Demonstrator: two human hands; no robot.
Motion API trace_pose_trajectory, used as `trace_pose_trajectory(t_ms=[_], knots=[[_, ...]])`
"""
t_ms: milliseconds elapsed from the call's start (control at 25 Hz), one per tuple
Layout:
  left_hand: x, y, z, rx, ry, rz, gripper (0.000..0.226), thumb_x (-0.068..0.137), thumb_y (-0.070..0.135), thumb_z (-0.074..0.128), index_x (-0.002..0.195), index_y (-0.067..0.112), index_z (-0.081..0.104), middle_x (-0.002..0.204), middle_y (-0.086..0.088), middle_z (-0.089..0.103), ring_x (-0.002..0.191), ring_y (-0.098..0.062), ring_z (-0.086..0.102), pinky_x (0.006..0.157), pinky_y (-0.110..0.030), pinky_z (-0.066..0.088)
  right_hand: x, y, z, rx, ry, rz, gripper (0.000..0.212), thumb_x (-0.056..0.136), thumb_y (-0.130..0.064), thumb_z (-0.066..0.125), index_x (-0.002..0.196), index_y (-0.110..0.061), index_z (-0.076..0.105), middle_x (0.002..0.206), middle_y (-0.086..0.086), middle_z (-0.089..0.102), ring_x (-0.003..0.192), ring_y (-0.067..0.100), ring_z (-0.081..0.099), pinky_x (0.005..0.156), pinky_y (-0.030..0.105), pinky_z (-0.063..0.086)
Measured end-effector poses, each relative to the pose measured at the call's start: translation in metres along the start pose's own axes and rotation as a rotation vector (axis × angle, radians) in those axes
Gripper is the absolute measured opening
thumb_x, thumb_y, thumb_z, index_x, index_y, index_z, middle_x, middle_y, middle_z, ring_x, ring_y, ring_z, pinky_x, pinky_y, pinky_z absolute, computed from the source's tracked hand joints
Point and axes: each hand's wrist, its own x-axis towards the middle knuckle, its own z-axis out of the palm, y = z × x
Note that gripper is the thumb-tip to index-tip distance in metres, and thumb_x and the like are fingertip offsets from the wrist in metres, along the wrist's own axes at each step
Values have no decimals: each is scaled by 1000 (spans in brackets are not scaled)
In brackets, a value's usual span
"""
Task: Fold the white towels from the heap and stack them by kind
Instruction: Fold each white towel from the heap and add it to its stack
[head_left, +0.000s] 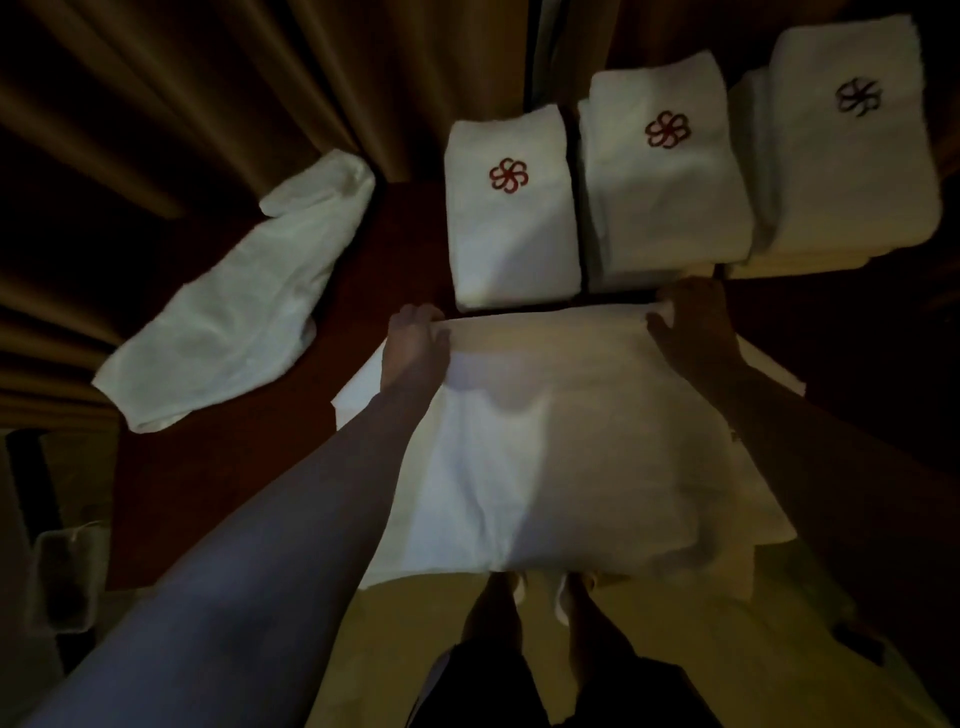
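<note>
Pinching the far corners of the spread towel (545, 441), the left hand (415, 343) and right hand (693, 325) keep its edge taut, apparently so the fold stays square; three folded stacks (511, 218) sit just beyond the grip.

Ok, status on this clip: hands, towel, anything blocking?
Left hand and right hand both pinch the spread towel's far edge. Three folded stacks close behind it. Nothing blocking.

Three folded towel stacks (511, 218) (667, 176) (852, 140), one spread towel (545, 441), one loose towel (234, 306), two hands (415, 343) (693, 325)
</note>
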Motion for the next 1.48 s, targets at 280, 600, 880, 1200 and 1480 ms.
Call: trace_pose_trajectory(t_ms=[280,600,880,1200,1480], knots=[[-35,-5,56,251,-297,250,28,89,19,57,115,8,56,120,-14,48,109,-29,47,80,-41,51,-51,14,46,-7,15,-45,32,83,-20,53,103,4,62,109,27,57,108,42,48,90,50,47],[-47,18,83,457,-291,249,45,88,35,57,125,10,47,125,-16,47,108,-30,48,82,-39,50,-98,37,55,-51,-79,50,43,84,-28,47,114,2,57,112,30,57,103,48,56,83,53,52],[-61,94,125,370,-564,475,63,93,41,55,148,22,29,157,-11,19,142,-32,22,107,-46,39,-82,60,38,-85,-14,282,53,95,-36,49,136,-4,44,147,30,32,138,47,26,108,62,29],[-65,126,146,394,-527,272,57,91,41,58,139,19,36,150,-14,25,137,-34,26,99,-47,47,-55,117,-6,160,-217,276,50,88,-39,63,128,-11,53,136,12,46,128,29,40,105,38,34],[-67,162,169,351,-556,476,60,94,41,53,147,26,32,159,-8,17,145,-31,16,109,-47,37,-43,124,-23,258,-86,483,29,90,-28,56,113,-11,61,111,5,59,100,23,58,83,37,50]])
